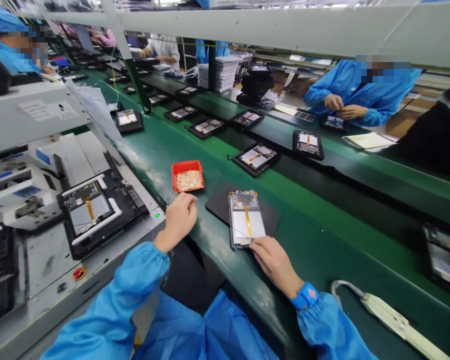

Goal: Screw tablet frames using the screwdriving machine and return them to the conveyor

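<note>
An open tablet (243,220), with its silver battery, circuit board and orange ribbon cable bare, lies on a dark flat pad (270,212) on the green bench. My right hand (273,260), with a blue band at the wrist, has its fingers closed at the tablet's near right corner. Just in front of a small red tray (175,176) is my left hand (180,217), fingers drawn together in a pinch; whatever they hold, if anything, is too small or hidden to make out. Small pale pieces (189,179) fill the tray.
At left stands a machine (33,280) with another opened tablet (88,212) in a black fixture and a red button (78,273). Several opened tablets (257,157) line the conveyor beyond. A cream-coloured handheld tool (393,320) lies at right. Across the line, a co-worker's hands (345,107) handle another device.
</note>
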Demonstrator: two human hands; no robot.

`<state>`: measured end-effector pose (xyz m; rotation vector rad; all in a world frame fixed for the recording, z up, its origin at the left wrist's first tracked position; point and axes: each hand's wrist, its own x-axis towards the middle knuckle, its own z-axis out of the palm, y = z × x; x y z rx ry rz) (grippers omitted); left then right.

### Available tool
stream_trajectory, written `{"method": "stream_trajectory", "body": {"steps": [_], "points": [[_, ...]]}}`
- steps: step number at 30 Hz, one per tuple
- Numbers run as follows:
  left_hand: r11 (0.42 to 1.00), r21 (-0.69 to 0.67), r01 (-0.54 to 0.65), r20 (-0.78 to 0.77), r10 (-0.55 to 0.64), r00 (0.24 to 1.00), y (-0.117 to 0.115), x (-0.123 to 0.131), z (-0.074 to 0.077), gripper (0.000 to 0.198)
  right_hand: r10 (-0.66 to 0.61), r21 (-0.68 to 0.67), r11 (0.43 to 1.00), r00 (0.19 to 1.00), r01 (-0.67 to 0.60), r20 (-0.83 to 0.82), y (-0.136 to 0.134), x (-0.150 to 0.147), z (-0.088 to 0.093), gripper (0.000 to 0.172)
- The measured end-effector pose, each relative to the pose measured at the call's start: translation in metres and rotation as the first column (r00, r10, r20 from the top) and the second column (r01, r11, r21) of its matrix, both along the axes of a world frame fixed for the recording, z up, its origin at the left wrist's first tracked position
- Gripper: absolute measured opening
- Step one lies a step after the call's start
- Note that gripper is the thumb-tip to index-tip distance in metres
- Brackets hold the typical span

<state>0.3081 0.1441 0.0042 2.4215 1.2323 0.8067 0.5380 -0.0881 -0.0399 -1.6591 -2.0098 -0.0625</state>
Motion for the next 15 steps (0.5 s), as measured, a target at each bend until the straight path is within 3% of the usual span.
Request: {"method": "stream_trajectory", "body": {"steps": [4,7,15], "points": [[0.988,-0.063,0.142,0.098,-0.135,0.986,-0.049,-0.001,-0.013,0.021,-0.005,-0.028,1.000,1.000,0.006,0.018,-0.002,0.002,0.000,0.025],[0.972,-0.109,0.207,0.149,-0.190,0.971,-0.073,0.003,-0.019,0.022,0.005,-0.002,1.000,1.000,-0.005,-0.005,-0.002,0.001,-0.001,0.026],[0.955,-0.170,0.242,0.204,-0.206,0.957,-0.089,0.006,-0.027,0.023,0.035,-0.012,0.999,0.999,-0.035,0.003,-0.004,0.003,-0.008,0.028]]}}
